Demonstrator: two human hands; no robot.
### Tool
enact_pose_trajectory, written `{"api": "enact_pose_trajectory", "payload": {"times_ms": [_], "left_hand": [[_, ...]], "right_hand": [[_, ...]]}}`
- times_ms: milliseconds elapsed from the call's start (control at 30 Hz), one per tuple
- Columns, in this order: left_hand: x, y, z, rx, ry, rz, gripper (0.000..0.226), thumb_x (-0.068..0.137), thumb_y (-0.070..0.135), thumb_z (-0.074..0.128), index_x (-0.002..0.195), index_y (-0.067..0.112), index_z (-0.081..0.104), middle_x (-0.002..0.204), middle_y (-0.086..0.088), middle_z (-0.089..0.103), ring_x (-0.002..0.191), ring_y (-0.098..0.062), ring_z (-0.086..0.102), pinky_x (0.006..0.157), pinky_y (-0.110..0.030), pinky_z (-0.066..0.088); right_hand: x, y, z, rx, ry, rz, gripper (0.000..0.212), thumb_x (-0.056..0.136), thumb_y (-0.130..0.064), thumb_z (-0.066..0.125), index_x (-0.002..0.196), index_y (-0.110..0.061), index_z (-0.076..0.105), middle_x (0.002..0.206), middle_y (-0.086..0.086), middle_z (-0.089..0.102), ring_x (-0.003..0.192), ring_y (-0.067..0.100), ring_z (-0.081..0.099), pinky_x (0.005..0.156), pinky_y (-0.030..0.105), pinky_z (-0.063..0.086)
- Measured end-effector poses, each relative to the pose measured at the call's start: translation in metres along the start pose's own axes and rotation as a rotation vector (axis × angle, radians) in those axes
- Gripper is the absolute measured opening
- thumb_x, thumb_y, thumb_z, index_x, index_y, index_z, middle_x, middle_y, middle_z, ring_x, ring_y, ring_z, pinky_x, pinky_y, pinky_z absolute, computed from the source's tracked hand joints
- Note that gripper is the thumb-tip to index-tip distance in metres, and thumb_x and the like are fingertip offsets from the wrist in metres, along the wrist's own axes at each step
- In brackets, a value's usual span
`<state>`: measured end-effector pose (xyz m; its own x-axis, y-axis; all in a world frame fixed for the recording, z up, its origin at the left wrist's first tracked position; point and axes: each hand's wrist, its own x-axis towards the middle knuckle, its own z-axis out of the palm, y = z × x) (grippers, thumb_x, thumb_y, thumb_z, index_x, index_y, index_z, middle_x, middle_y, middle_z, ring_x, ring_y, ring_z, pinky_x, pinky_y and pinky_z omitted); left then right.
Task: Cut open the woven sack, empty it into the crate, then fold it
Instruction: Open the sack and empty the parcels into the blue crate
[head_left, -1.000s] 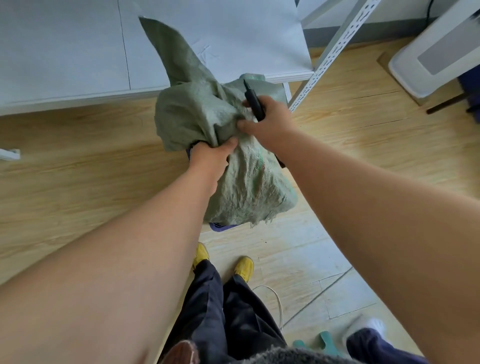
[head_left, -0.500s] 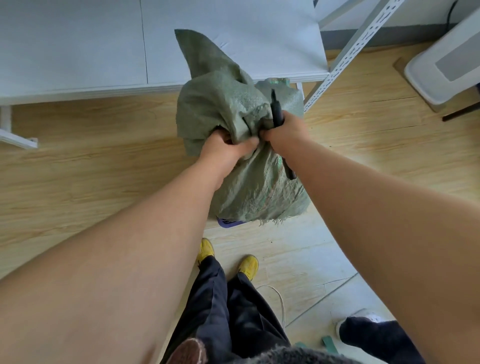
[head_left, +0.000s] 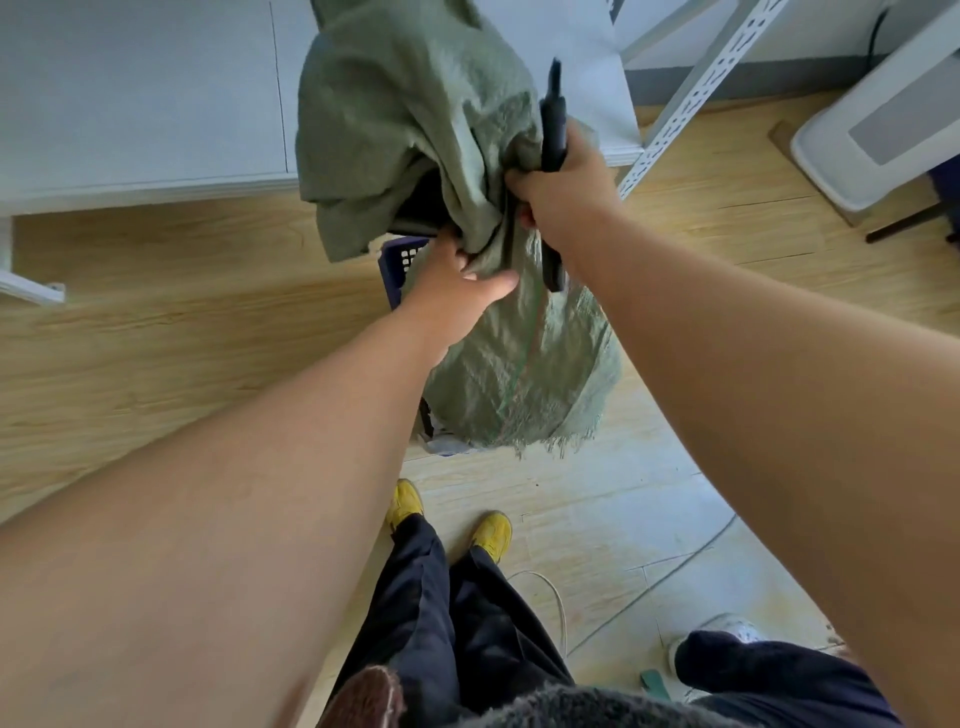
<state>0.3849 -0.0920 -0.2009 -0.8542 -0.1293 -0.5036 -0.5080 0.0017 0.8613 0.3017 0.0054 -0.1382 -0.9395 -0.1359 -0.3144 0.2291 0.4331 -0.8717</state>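
A green woven sack (head_left: 415, 119) hangs bunched in the air, its frayed open end (head_left: 524, 395) draped down over a dark blue crate (head_left: 397, 265). My left hand (head_left: 457, 283) grips the gathered middle of the sack from below. My right hand (head_left: 563, 189) clutches the sack higher up together with a black-handled cutter (head_left: 551, 124), which sticks up above my fist and down below it. Something dark (head_left: 421, 208) shows under the sack's upper fold. Most of the crate is hidden by the sack.
A white table (head_left: 140, 93) stands behind the sack, with a perforated metal leg (head_left: 696, 98) at the right. A white appliance (head_left: 878, 114) sits at the far right. On the wooden floor are my yellow shoes (head_left: 491, 535), a thin cable (head_left: 558, 603) and another person's foot (head_left: 727, 634).
Both hands have raised the sack higher, so its upper part now reaches above the table edge. The blue crate's side has come into view beneath it.
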Motion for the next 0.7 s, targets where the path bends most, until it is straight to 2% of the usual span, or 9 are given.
{"api": "enact_pose_trajectory", "payload": {"times_ms": [67,167,267,333,400,467,533,633,700], "left_hand": [[-0.001,-0.002,0.000,0.030,0.008,-0.010,0.075,0.082,0.029,0.074,0.144,0.024,0.032,0.146,0.005,0.045,0.128,-0.009,0.047,0.106,-0.031,0.038],[-0.004,0.002,0.002,-0.025,0.102,0.053,0.074,0.074,0.028,0.079,0.136,0.021,0.039,0.132,0.004,0.058,0.120,-0.011,0.057,0.105,-0.037,0.045],[-0.005,0.010,0.006,-0.081,0.157,0.100,0.071,0.079,0.017,0.077,0.139,0.015,0.038,0.132,0.003,0.057,0.121,-0.013,0.055,0.102,-0.027,0.044],[-0.003,0.014,0.007,-0.132,0.162,0.097,0.077,0.074,0.026,0.080,0.139,0.017,0.039,0.139,0.004,0.053,0.130,-0.011,0.047,0.104,-0.021,0.038],[-0.001,0.019,0.005,-0.297,0.154,0.055,0.082,0.061,0.039,0.080,0.133,0.021,0.045,0.140,0.004,0.053,0.133,-0.013,0.044,0.108,-0.026,0.039],[0.002,0.020,0.009,-0.316,0.160,0.008,0.068,0.073,0.037,0.079,0.132,0.016,0.052,0.136,0.005,0.057,0.131,-0.015,0.047,0.098,-0.019,0.046],[0.003,0.019,0.012,-0.126,0.325,0.017,0.055,0.079,0.039,0.077,0.126,0.016,0.059,0.122,0.010,0.063,0.122,-0.014,0.055,0.092,-0.022,0.046],[0.005,0.023,0.008,-0.209,0.429,-0.058,0.056,0.082,0.035,0.074,0.129,0.011,0.057,0.117,0.004,0.062,0.109,-0.016,0.056,0.088,-0.024,0.042],[0.003,0.033,0.003,-0.268,0.442,-0.195,0.062,0.080,0.041,0.072,0.132,0.013,0.053,0.115,0.002,0.059,0.105,-0.020,0.056,0.086,-0.030,0.045]], "right_hand": [[-0.004,-0.003,0.002,-0.008,-0.024,0.005,0.031,0.083,0.001,0.058,0.079,-0.029,0.051,0.073,-0.002,0.058,0.069,0.020,0.057,0.077,0.043,0.056],[-0.007,-0.013,0.005,0.118,-0.003,0.003,0.026,0.082,0.004,0.058,0.077,-0.021,0.053,0.065,0.000,0.056,0.056,0.017,0.054,0.060,0.035,0.053],[-0.011,-0.018,0.008,0.115,-0.071,0.102,0.023,0.082,0.002,0.064,0.073,-0.015,0.052,0.054,0.000,0.051,0.045,0.014,0.047,0.051,0.029,0.044],[-0.014,-0.022,0.004,0.088,-0.144,0.193,0.020,0.084,0.000,0.065,0.074,-0.010,0.050,0.048,0.002,0.046,0.039,0.014,0.042,0.046,0.026,0.041],[-0.014,-0.028,-0.003,0.107,-0.193,0.285,0.020,0.086,-0.001,0.064,0.078,-0.008,0.047,0.052,0.005,0.044,0.038,0.013,0.039,0.043,0.022,0.039],[-0.013,-0.031,-0.009,0.187,-0.216,0.343,0.020,0.085,-0.001,0.066,0.080,-0.008,0.047,0.059,0.005,0.046,0.037,0.010,0.039,0.042,0.019,0.039],[-0.013,-0.026,-0.012,0.198,-0.189,0.269,0.022,0.081,-0.007,0.073,0.087,-0.009,0.052,0.065,0.006,0.053,0.040,0.010,0.044,0.042,0.020,0.041],[-0.012,-0.006,-0.016,0.035,-0.114,0.080,0.048,0.067,-0.032,0.087,0.099,-0.020,0.054,0.082,0.002,0.064,0.055,0.013,0.055,0.053,0.026,0.048],[-0.016,0.004,-0.017,-0.018,-0.136,0.084,0.050,0.063,-0.035,0.090,0.093,-0.021,0.053,0.076,0.001,0.062,0.057,0.013,0.056,0.055,0.028,0.050]]}}
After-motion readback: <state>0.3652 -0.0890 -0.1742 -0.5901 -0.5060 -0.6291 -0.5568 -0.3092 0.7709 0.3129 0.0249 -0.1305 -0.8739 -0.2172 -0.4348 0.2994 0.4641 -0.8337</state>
